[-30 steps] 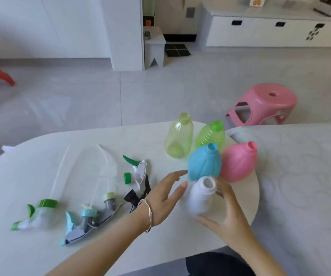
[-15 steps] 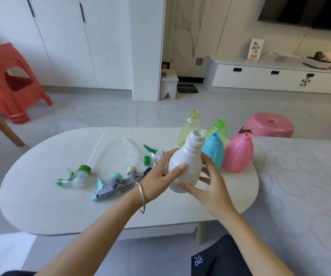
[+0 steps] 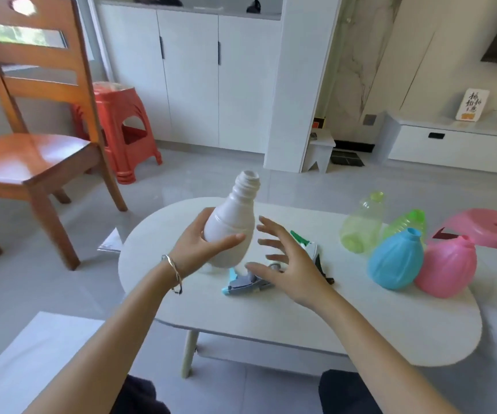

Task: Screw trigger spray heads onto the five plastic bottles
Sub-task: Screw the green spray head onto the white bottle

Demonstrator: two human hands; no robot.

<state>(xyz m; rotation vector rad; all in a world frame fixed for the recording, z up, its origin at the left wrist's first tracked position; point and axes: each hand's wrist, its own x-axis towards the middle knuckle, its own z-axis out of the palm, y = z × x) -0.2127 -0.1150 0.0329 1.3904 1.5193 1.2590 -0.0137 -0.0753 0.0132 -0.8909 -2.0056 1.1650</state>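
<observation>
I hold the white bulb-shaped plastic bottle in my left hand, thumb across its front and fingers wrapped round its back. It is lifted off the white oval table, above the left end, tilted slightly, with the bare threaded neck pointing up and away from me. I keep it this way so the open neck is free and easy to meet with a spray head.

My right hand is empty, its fingers spread and relaxed, just right of the bottle and not touching it. It hovers over the trigger heads on the table, which I judge puts it in place to pick one up. Nearest beneath it lies the grey and light-blue trigger spray head. Farther off, partly hidden by my fingers, is a white and green trigger spray head, with a black one beside it.

The other four bottles wait together at the right end, out of my working space: a pale yellow-green translucent bottle, a bright green ribbed bottle, a round blue bottle and a round pink bottle. None has a head on, so I judge the task is barely begun.
</observation>
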